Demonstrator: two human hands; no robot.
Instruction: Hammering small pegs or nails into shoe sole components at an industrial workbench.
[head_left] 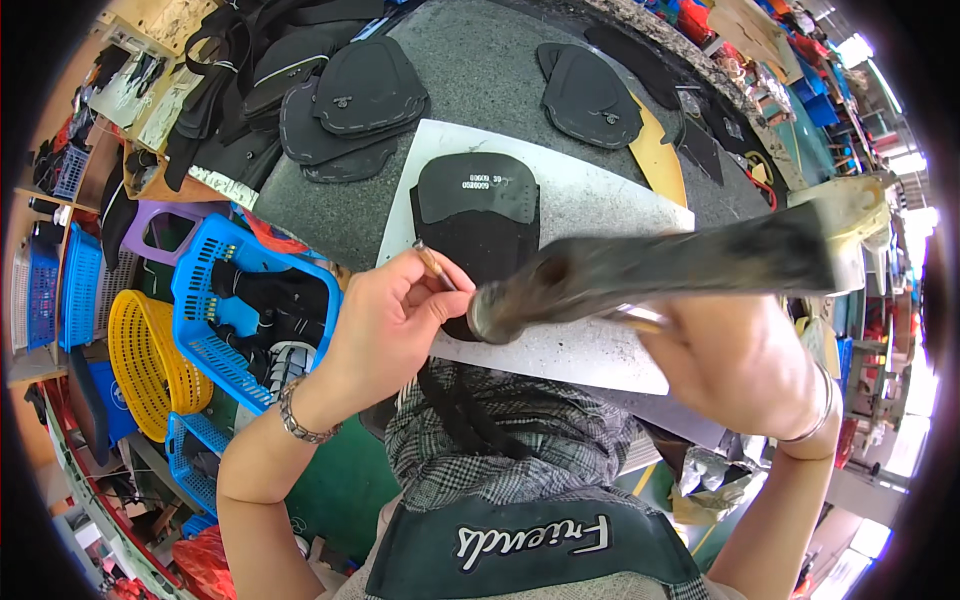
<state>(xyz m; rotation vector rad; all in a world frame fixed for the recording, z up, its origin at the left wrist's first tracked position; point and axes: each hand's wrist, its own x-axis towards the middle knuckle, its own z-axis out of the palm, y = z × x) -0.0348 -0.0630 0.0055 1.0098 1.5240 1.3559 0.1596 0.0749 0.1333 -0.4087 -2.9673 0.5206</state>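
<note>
Rod (430, 259) was pinched between left hand (385, 325) thumb and fingers, beside the near end of the black piece (478, 222), which was laid on the board (595, 205). Hammer (660, 272) was gripped in right hand (735, 360), motion-blurred. Both forearms were angled inward; rod-tip contact couldn't be told.

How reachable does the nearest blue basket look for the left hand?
Probably yes: that basket appears just beside the left hand, nothing visibly blocking it, though the hand holds a thin rod.
</note>
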